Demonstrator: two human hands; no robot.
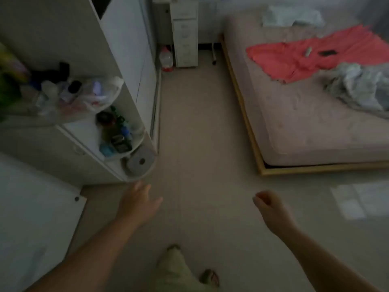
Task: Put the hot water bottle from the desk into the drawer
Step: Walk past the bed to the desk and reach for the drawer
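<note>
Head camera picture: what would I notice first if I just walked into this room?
The bright red blanket spread over the bed at the right jumps out first, with a crumpled grey cloth beside it. Next come the two bare hands held out over the pale floor: the left hand open, the right hand loosely curled. At the left, rounded white shelves are crowded with bottles.

Shelf clutter (69,95) blurred; bed (315,114) cut off at right edge.

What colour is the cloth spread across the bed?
Coral red, plain with no pattern, seen in the head view: the cloth lies over the bed.
</note>
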